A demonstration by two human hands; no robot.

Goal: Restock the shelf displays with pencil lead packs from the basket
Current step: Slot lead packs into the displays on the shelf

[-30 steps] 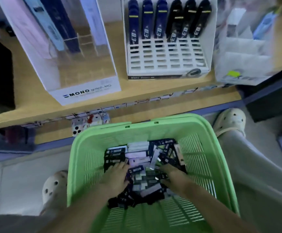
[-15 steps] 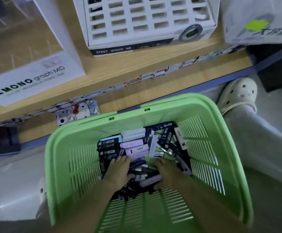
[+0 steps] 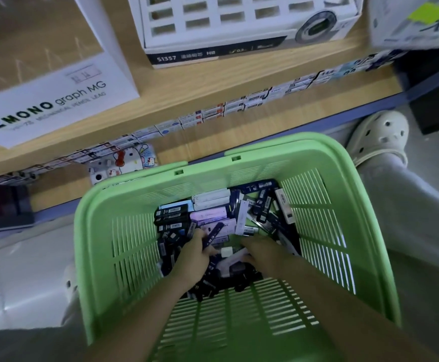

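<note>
pale clog (image 3: 380, 134), cartoon sticker (image 3: 141, 160), red pushpin (image 3: 119, 157)

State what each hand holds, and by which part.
Left hand pinches a dark lead pack by its lower end. Right hand rests among the packs; its grip cannot be told.
</note>
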